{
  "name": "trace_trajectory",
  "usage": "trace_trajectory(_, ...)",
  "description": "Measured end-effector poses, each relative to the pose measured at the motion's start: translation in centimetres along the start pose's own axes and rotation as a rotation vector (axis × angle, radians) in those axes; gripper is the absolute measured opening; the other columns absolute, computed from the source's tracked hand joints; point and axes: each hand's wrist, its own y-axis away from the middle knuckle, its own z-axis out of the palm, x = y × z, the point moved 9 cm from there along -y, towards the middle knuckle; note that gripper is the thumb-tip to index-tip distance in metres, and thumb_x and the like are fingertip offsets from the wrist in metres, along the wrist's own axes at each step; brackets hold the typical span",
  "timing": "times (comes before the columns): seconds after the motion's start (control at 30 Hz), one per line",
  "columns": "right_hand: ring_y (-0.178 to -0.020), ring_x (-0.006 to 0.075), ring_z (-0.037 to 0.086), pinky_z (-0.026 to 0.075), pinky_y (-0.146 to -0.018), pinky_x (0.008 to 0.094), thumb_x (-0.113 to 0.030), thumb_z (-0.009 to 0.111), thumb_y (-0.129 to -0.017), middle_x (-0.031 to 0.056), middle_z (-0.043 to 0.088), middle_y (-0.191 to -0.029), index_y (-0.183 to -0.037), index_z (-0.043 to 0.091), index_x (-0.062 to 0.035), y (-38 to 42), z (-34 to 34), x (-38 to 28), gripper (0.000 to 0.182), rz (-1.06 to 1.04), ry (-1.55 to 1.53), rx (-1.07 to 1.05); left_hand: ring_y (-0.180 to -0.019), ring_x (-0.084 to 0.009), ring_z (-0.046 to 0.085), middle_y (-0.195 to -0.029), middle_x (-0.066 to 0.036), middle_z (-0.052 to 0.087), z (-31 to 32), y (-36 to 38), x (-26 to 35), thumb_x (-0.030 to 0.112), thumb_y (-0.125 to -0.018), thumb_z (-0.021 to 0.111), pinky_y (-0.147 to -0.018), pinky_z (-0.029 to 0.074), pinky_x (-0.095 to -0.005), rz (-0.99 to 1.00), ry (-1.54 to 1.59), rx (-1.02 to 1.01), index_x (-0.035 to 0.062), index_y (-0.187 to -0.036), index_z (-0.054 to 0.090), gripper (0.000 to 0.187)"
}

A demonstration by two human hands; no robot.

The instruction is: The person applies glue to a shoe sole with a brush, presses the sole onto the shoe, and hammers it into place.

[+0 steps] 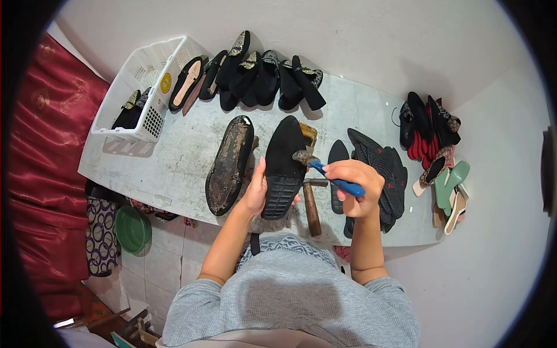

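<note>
My left hand [256,191] grips a black shoe sole [284,156] by its edges, thumb along the left side and fingertips showing at the right. The sole is held up over the table, with a ribbed heel part toward me. In my right hand [355,184] is a brush with a blue handle [348,187]; its bristles lie at the sole's right edge. Left of the sole rests an upturned black shoe [230,165] with a worn brown underside. A hammer [312,209] with a wooden handle lies just right of the sole. Behind the sole, a yellowish container [309,133] is partly hidden.
Black soles [380,174] are piled on the right of the table [174,153]. Several black shoes [249,81] line the wall. A white basket [145,87] stands back left. More shoes [426,124] and green sandals [452,185] sit far right. A green basin [132,229] is below.
</note>
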Motion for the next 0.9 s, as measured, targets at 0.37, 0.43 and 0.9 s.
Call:
trace_trajectory(0.37, -0.075, 0.0248, 0.065, 0.052, -0.064, 0.0295, -0.016, 0.067, -0.076, 0.0129, 0.066, -0.092, -0.089, 0.065, -0.0021, 0.0, 0.1, 0.3, 0.019, 0.006, -0.001, 0.072, -0.073, -0.0225, 0.064, -0.114, -0.015, 0.057, -0.2, 0.0, -0.4, 0.066, -0.088, 0.01, -0.064, 0.054, -0.0317, 0.006, -0.01, -0.006, -0.0005, -0.128, 0.042, 0.084)
trace_trajectory(0.43, -0.077, 0.0263, 0.066, 0.052, -0.066, 0.0293, -0.017, 0.067, -0.078, 0.0137, 0.066, -0.09, -0.09, 0.064, -0.0014, 0.0, -0.3, 0.3, 0.02, 0.019, -0.101, 0.109, -0.072, -0.0225, 0.064, -0.115, -0.015, 0.057, -0.1, -0.1, -0.2, 0.066, -0.088, 0.01, -0.064, 0.054, -0.0318, 0.006, -0.029, 0.005, -0.0003, -0.128, 0.042, 0.084)
trace_trajectory(0.9, -0.084, 0.0257, 0.065, 0.053, -0.07, 0.0315, -0.002, 0.059, -0.081, 0.0176, 0.064, -0.097, -0.096, 0.062, 0.0011, 0.6, -2.0, 2.6, 0.016, 0.106, 0.011, 0.375, -0.071, -0.0257, 0.063, -0.117, -0.019, 0.054, 0.5, 0.3, 0.9, 0.067, -0.087, 0.01, -0.064, 0.054, -0.0361, 0.082, 0.016, 0.007, 0.0024, -0.131, 0.038, 0.084)
